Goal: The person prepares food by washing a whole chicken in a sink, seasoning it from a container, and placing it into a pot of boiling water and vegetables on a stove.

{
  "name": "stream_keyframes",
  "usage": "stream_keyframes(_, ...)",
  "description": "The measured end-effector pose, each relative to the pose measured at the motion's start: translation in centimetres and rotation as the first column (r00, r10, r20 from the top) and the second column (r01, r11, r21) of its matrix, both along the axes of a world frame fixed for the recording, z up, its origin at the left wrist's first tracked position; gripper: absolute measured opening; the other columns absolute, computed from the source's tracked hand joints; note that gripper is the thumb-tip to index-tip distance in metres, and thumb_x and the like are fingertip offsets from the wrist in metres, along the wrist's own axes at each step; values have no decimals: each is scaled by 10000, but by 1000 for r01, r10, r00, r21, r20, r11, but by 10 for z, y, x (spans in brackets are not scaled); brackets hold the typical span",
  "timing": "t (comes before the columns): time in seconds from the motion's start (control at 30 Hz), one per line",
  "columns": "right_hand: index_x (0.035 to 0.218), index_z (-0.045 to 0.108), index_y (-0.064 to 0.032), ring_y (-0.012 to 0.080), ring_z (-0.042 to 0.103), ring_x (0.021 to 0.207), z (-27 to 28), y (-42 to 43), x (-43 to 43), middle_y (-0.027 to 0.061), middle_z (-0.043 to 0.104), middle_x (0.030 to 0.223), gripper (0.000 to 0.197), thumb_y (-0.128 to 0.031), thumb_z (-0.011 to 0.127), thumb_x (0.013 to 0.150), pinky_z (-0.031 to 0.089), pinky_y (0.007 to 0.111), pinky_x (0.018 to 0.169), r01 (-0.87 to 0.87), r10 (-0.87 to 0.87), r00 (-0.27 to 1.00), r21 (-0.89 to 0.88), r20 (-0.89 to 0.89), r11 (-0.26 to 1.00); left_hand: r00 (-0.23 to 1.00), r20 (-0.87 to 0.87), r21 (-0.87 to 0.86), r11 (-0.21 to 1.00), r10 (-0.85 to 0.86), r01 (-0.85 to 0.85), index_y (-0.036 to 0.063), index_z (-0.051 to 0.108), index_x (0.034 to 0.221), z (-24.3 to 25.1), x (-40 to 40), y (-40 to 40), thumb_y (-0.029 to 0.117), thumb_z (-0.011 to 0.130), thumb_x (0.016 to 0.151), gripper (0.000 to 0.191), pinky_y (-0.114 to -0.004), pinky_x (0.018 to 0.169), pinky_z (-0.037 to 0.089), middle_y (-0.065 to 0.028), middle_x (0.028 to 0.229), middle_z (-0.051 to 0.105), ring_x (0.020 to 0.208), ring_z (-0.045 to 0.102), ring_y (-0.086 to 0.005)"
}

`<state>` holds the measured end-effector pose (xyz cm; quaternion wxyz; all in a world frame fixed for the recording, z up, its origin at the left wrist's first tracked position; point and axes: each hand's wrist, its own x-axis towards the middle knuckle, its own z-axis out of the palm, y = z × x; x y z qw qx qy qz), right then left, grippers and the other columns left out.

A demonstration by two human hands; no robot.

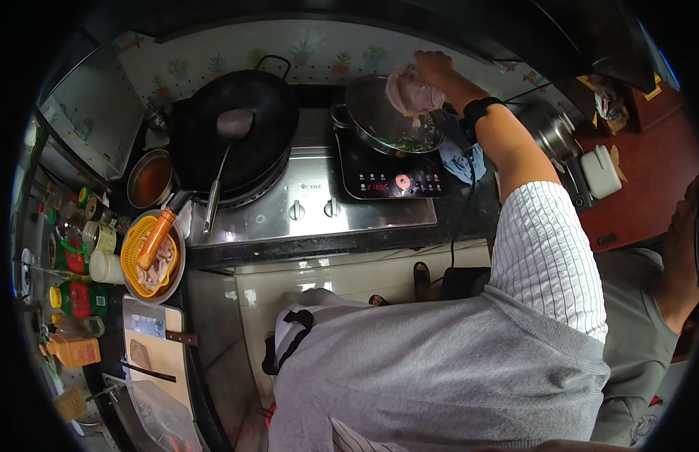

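Note:
My right hand [435, 66] is raised over the back of the pot, its fingers closed on a crumpled, translucent pinkish item [414, 93], which looks like a plastic bag. The item hangs over a wide metal pot [383, 142] with a loop handle at its left. Green pieces and pale bits show inside the pot. The pot stands on a black induction cooktop [372, 174] with lit controls. A blue cloth [462, 161] lies beside the pot, below my forearm. My left hand is out of view.
A black wok [213, 152] holds a metal ladle [234, 124]. Left are a bowl of brown liquid [150, 181], a yellow basket [135, 248] with pale meat pieces, bottles, a cutting board [174, 361] and a knife [181, 338]. Another person's arm [680, 260] is at the right edge.

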<state>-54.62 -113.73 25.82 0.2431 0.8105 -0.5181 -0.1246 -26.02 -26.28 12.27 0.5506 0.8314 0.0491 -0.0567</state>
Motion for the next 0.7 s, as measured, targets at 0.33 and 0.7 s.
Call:
stream_keyframes(0.33, 1062, 599, -76, 288, 560, 1033, 32, 1, 5, 141, 599, 1074, 459, -330, 690, 692, 463, 420, 820, 66, -48, 990, -140, 129, 988, 997, 82, -33, 999, 9, -7, 42, 510, 1201, 18, -21, -22, 357, 376, 863, 481, -321, 773, 424, -140, 1175, 523, 901, 507, -228)
stream_keyframes(0.7, 1054, 614, -86, 278, 590, 981, 58, 25, 18, 116, 609, 1066, 453, -293, 698, 660, 473, 413, 771, 243, -245, 968, 50, 50, 969, 997, 70, -45, 998, 36, -32, 45, 513, 1199, 18, -25, -18, 349, 380, 863, 473, -317, 756, 425, -139, 1169, 526, 870, 504, -220)
